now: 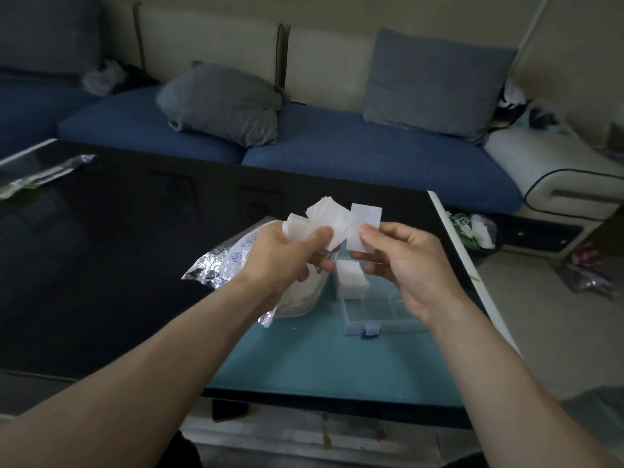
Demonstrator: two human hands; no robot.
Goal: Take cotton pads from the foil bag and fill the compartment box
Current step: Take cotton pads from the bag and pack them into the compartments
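Head view: left hand (287, 255) grips fanned bunch of square white cotton pads (324, 219); right hand (401, 261) pinches single pad (364, 226). Below, crinkled foil bag (223, 265) beside clear plastic compartment box (378, 315), near table's (101, 265) right edge, pad stack (351, 276) inside.

White cotton pads (326, 219); silver foil bag (224, 265) with blue round prints; clear compartment box (378, 315), blue latch (369, 331); black-and-teal bench (101, 265).

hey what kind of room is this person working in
Most likely a home living room: a blue sofa with grey cushions sits behind a glossy black coffee table, with bags of clutter on the floor.
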